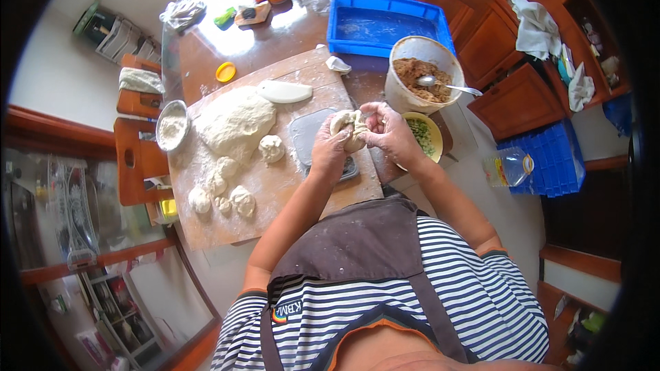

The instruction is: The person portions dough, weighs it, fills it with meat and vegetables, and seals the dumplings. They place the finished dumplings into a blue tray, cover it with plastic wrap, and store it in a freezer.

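Both floury hands hold one piece of dough [352, 126] above a digital-looking scale with a grey top [309, 131]. My left hand [330, 147] cups its left side, and the fingers of my right hand [386, 131] pinch its right edge. A large dough mass [237, 118] lies on the floured wooden board [278, 180], with several small dough balls [271, 149] near it. A white plastic scraper [284, 91] touches the top of the mass. Right of my hands stand a tub of brown filling [420, 74] with a metal spoon [427, 81] and a yellow bowl of chopped greens [424, 136].
A blue plastic tray [389, 23] sits behind the tub. At the board's left edge is a bowl of flour [172, 125]. A yellow lid [226, 71] lies on the table beyond. Wooden chairs [139, 159] stand at left, and a large plastic bottle [508, 166] is at right.
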A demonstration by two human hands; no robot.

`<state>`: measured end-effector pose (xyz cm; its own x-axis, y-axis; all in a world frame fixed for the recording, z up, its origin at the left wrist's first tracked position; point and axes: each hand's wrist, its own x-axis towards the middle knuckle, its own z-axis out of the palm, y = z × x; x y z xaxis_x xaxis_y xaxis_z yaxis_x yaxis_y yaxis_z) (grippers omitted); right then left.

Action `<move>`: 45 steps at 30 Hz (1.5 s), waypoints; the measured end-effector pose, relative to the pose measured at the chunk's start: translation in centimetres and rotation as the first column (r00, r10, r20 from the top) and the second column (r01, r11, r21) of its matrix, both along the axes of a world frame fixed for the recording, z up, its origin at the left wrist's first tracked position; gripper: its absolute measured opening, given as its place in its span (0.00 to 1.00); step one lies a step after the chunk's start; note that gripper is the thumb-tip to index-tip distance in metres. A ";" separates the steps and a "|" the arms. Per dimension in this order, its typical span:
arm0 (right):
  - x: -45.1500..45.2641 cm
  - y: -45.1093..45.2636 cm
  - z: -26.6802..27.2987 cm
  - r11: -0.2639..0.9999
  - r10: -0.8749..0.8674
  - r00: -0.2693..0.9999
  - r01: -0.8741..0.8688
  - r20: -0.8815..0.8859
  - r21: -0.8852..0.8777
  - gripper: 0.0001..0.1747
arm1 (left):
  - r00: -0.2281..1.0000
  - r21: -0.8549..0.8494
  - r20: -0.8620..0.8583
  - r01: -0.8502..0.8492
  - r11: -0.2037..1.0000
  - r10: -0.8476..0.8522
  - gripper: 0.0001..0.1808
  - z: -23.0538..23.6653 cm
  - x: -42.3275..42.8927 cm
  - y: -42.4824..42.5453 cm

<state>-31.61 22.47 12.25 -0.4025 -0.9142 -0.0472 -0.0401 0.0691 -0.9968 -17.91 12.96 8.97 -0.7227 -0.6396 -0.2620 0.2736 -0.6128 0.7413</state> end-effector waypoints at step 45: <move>-9.0 -7.9 4.0 0.737 0.157 0.233 -0.674 -0.960 -0.043 0.09 | 0.911 0.164 0.158 0.356 0.920 -0.380 0.54 4.2 -5.6 -8.4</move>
<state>-40.58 14.54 16.30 0.4896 -0.7683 0.4123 -0.7544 -0.6103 -0.2415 -23.54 4.59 13.21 -0.8319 -0.2893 -0.4736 -0.1222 -0.7369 0.6648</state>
